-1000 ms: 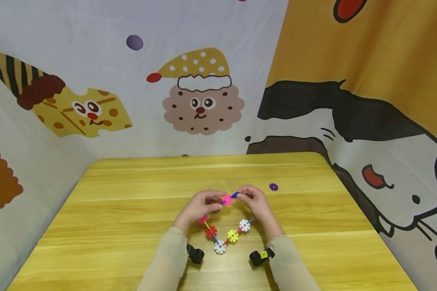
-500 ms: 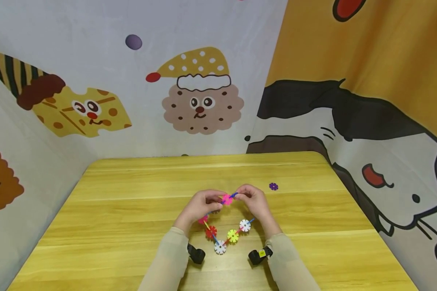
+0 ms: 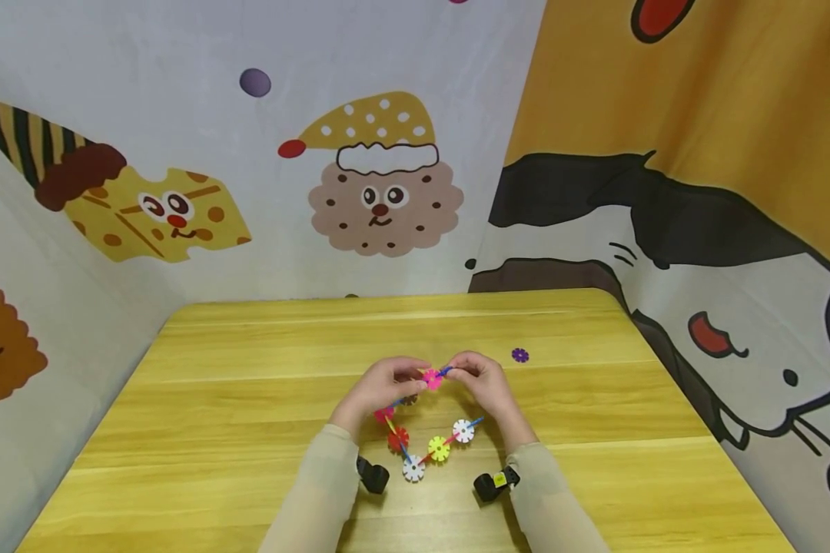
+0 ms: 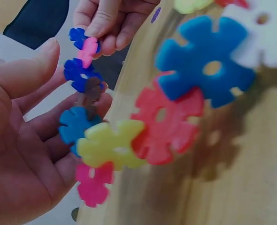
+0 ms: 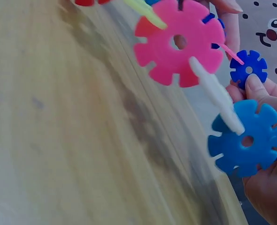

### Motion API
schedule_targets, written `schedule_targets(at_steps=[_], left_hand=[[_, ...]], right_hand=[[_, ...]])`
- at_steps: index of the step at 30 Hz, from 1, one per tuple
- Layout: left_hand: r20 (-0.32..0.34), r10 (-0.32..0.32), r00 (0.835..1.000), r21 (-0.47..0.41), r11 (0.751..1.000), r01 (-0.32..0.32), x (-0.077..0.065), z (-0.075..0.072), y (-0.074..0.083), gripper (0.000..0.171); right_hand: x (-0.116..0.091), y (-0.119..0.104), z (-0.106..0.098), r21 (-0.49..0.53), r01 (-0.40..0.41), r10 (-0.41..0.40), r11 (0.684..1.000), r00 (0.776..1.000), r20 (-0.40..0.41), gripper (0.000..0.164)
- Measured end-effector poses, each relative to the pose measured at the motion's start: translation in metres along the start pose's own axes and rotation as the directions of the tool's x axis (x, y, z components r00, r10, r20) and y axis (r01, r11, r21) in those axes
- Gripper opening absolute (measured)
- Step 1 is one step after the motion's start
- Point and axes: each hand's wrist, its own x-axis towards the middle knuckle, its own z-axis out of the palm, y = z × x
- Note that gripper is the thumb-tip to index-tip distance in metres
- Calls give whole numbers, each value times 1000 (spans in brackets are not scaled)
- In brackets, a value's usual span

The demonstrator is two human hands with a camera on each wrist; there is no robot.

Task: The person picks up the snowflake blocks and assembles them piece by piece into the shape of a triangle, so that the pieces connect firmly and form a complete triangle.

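A chain of interlocking plastic snowflake discs (image 3: 439,448) hangs in a loop in front of me, its ends apart. My right hand (image 3: 483,378) pinches a dark blue snowflake disc (image 5: 249,65) between thumb and fingers, beside a bright pink disc (image 3: 432,379). Around the chain's left side, my left hand (image 3: 383,384) holds its thumb apart from its fingers (image 4: 49,126), which lie behind a dark blue, a brown (image 4: 89,97) and a lighter blue disc. Red (image 3: 398,439), yellow and white discs form the lower part. A white disc (image 3: 463,431) lies near the right-hand end.
A loose purple disc (image 3: 520,355) lies on the wooden table (image 3: 249,415), beyond my right hand. Black wrist cameras (image 3: 373,476) sit below both hands. Cloth with cartoon prints (image 3: 387,207) hangs behind the table.
My left hand has risen slightly and its thumb has shifted up, so more of the brown disc shows. The chain's lower part has swung slightly left. My right hand keeps its pinch.
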Motion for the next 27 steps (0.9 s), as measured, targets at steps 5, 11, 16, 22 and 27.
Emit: schedule_targets(at_steps=[5,11,16,22,27], left_hand=[[38,-15,999,-20,1000,16,3,-2,5,35],[62,-46,997,-49,998,49,2,-2,5,33],[45,-45,998,-12,999,46,1,-2,2,32],[23,-52,998,-9,999,52,0,-2,-2,31],[15,-54,998,-22,998,54,0,-1,-5,31]], right_hand=[[-1,-11,-3,12,7,-7,1000,999,47,7],[-8,-34,-6,7,29,-30,1000,995,97,9],[-4,-8,-18,-14,109,-108,994,991,74,21],[-3,16,-55,-199,45,-70,979,990,-121,24],[-7,22,-88,-286,-80,25,955,981,-190,30]])
